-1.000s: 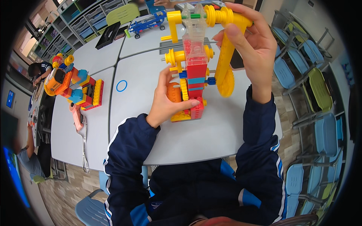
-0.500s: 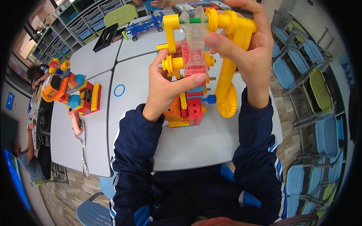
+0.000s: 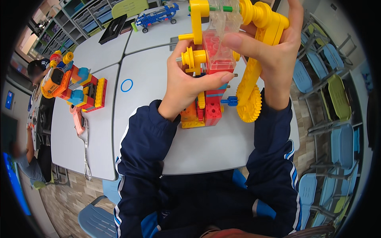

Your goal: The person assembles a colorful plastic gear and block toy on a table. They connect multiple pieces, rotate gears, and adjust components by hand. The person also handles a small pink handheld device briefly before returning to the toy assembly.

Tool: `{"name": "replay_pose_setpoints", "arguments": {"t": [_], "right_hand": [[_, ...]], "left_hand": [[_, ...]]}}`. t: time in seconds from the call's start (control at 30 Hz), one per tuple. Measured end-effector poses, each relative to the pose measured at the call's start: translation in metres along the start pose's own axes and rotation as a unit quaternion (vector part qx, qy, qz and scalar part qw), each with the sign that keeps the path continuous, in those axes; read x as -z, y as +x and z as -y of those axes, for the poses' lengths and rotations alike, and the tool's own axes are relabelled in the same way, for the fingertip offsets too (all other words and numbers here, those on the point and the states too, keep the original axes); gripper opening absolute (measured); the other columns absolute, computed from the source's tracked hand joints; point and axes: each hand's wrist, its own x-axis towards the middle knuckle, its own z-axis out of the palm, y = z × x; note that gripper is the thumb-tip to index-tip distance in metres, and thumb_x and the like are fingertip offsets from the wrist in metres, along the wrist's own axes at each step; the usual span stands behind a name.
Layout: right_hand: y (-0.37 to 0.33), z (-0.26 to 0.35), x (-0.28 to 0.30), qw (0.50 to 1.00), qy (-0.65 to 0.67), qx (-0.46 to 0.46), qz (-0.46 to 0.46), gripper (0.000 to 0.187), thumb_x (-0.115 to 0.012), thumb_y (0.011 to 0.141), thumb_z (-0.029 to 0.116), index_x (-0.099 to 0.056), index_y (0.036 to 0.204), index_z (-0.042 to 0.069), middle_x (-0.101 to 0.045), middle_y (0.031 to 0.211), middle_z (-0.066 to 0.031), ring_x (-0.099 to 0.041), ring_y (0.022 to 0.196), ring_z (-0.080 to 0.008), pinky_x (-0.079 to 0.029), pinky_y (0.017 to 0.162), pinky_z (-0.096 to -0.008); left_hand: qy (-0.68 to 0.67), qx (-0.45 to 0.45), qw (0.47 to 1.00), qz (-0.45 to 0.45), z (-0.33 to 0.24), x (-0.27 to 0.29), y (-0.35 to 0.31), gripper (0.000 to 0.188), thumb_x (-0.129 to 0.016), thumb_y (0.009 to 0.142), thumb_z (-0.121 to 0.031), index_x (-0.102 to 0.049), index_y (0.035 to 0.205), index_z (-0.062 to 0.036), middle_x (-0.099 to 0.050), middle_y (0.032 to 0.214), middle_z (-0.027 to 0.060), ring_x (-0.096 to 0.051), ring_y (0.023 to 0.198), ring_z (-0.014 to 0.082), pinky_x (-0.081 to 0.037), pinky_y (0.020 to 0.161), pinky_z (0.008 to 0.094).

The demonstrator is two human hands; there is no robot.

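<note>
A tall building-brick model [image 3: 214, 95] stands on the near part of the table, made of red, blue, yellow and clear bricks. My left hand [image 3: 190, 85] is closed round its middle, thumb across the front and fingers behind. Near the top, my right hand [image 3: 274, 55] grips it, thumb against the clear brick [image 3: 222, 49] and fingers behind the yellow beam [image 3: 254, 67]. A green axle [image 3: 222, 8] runs through the clear top, with a yellow crank [image 3: 196, 23] on its left. At the beam's lower end, a yellow gear wheel [image 3: 250, 109] sits beside a small blue gear [image 3: 229, 101].
Left of me stands another brick model [image 3: 75, 89], with a pink device [image 3: 77, 119] and its strap in front. A blue brick vehicle [image 3: 158, 18] and a black tray [image 3: 113, 29] lie farther back. Folding chairs [image 3: 337, 99] line the right. Other people sit at far left.
Both hands and the model have shifted right and slightly up in the picture, while the view itself has moved a little. Each hand keeps its hold.
</note>
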Motion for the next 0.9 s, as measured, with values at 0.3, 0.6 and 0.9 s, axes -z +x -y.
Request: {"name": "replay_pose_setpoints", "arguments": {"t": [0.3, 0.6, 0.9], "right_hand": [[0.002, 0.008, -0.016, 0.995, -0.063, -0.039, -0.064, 0.11, -0.084, 0.055, -0.005, -0.019, 0.143, -0.003, -0.063, 0.105, -0.0194, -0.064, 0.097, -0.0254, -0.055, 0.085, -0.0371], [0.012, 0.013, -0.012, 0.982, -0.07, -0.036, -0.169, 0.096, -0.081, 0.063, 0.004, -0.025, 0.14, -0.008, -0.066, 0.097, -0.0156, -0.067, 0.079, -0.0196, -0.057, 0.073, -0.0297], [0.009, 0.015, 0.005, 0.988, 0.039, -0.025, -0.146, 0.082, -0.079, 0.068, 0.007, -0.032, 0.134, -0.005, -0.063, 0.104, -0.0169, -0.065, 0.087, -0.0191, -0.055, 0.077, -0.0299]], "left_hand": [[0.001, -0.027, 1.0, -0.004, 0.004, 0.0, 0.002, 0.069, -0.086, 0.065, -0.016, -0.049, 0.121, -0.0007, -0.065, 0.102, 0.0081, -0.064, 0.091, 0.0145, -0.052, 0.082, 0.0271], [0.008, -0.042, 0.999, 0.016, 0.007, -0.009, -0.001, 0.069, -0.085, 0.065, -0.011, -0.05, 0.123, -0.001, -0.062, 0.104, 0.0077, -0.062, 0.094, 0.0137, -0.05, 0.084, 0.0268], [0.005, -0.043, 0.999, 0.022, 0.01, -0.004, 0.005, 0.075, -0.085, 0.063, -0.009, -0.047, 0.126, -0.0022, -0.06, 0.103, 0.0066, -0.062, 0.093, 0.0135, -0.05, 0.084, 0.0269]]}}
